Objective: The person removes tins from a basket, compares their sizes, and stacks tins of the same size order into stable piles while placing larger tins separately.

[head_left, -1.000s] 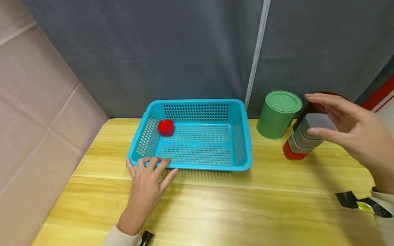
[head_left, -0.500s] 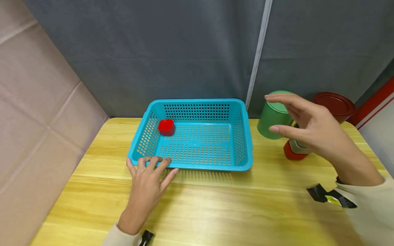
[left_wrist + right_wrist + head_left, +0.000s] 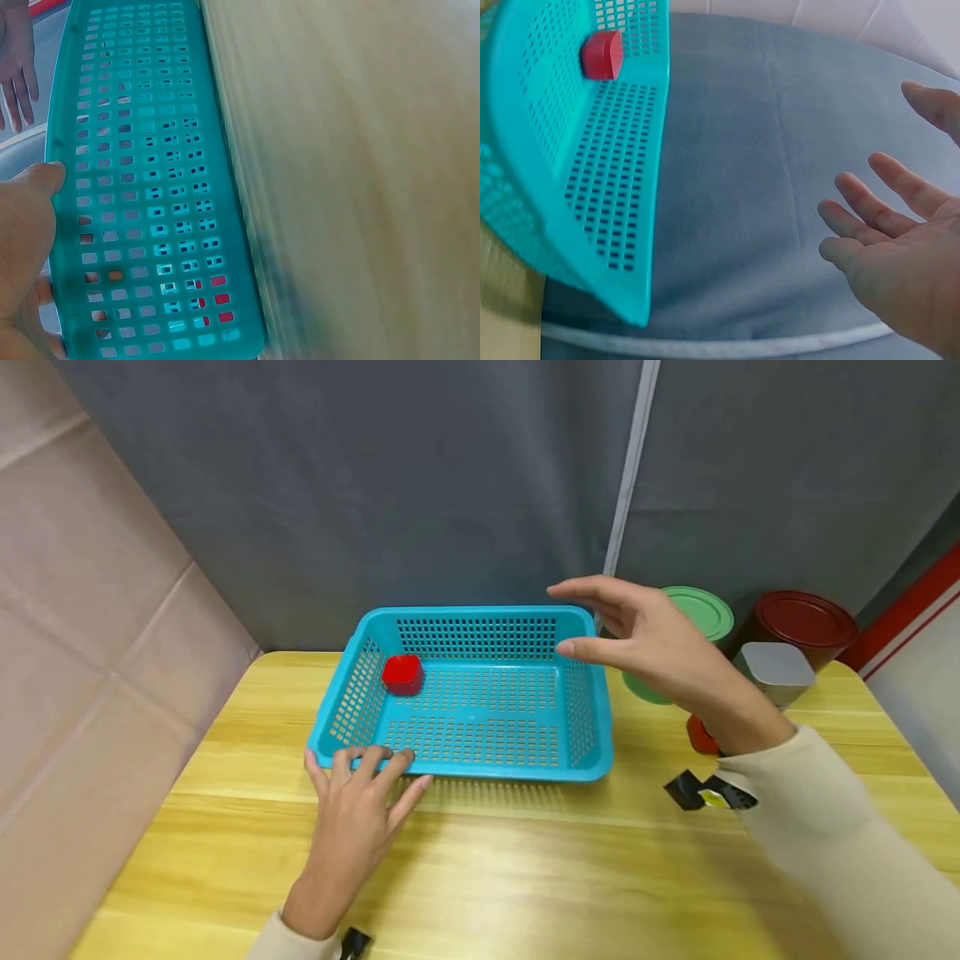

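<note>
A turquoise plastic basket (image 3: 480, 772) with perforated walls stands on the wooden table. Inside it, near the left wall, lies a small red rounded-square container (image 3: 402, 675). My left hand (image 3: 352, 822) holds the basket's front rim near the left corner, fingers bent over the edge; the left wrist view shows that hand (image 3: 26, 232) at the rim beside the perforated wall. Above the basket's right end hovers my right hand (image 3: 637, 631), thumb and fingers spread apart with nothing between them. The right wrist view also shows this hand (image 3: 900, 232) apart from the basket.
Right of the basket stand a green lidded canister (image 3: 701, 610), partly behind my right hand, and a dark red lidded canister (image 3: 806, 617). Before them is a stack of grey containers (image 3: 776, 668) with a red one (image 3: 699, 737) at the bottom. A grey curtain (image 3: 420, 485) hangs behind.
My right hand has moved left, from the stack of containers past the green canister to above the basket's right end, staying spread. The left hand and basket have stayed put.
</note>
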A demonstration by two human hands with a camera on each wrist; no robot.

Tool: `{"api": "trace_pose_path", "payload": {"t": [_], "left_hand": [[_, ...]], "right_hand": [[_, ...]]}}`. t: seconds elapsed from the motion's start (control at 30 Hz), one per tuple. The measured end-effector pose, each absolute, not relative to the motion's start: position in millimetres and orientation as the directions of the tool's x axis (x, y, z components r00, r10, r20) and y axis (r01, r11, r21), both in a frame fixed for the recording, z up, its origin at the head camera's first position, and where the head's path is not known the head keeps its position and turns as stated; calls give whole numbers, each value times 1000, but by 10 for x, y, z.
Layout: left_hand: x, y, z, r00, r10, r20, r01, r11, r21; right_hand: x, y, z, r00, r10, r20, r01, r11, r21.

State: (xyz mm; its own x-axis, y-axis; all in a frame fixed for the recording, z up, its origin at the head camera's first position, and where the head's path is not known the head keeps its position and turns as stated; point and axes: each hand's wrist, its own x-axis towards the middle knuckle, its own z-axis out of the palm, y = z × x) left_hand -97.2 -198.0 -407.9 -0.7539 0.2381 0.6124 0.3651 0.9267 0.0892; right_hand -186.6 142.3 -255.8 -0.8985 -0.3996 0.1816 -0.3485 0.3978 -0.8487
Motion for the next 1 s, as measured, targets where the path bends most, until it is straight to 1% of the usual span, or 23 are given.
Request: {"api": "trace_pose_path", "payload": {"t": [0.37, 0.67, 1.0], "left_hand": [[-974, -1997, -4088, -752, 248, 610, 376, 922, 90], [-985, -1994, -4089, -744, 250, 620, 374, 924, 76], [-980, -1976, -4093, -748, 247, 616, 371, 925, 78]], "right_hand": [[-2230, 977, -2654, -859, -475, 190, -345, 263, -901], [-2515, 658, -2817, -830, -515, 213, -350, 184, -918], [-2769, 405, -3084, -829, -517, 213, -327, 139, -935]]}}
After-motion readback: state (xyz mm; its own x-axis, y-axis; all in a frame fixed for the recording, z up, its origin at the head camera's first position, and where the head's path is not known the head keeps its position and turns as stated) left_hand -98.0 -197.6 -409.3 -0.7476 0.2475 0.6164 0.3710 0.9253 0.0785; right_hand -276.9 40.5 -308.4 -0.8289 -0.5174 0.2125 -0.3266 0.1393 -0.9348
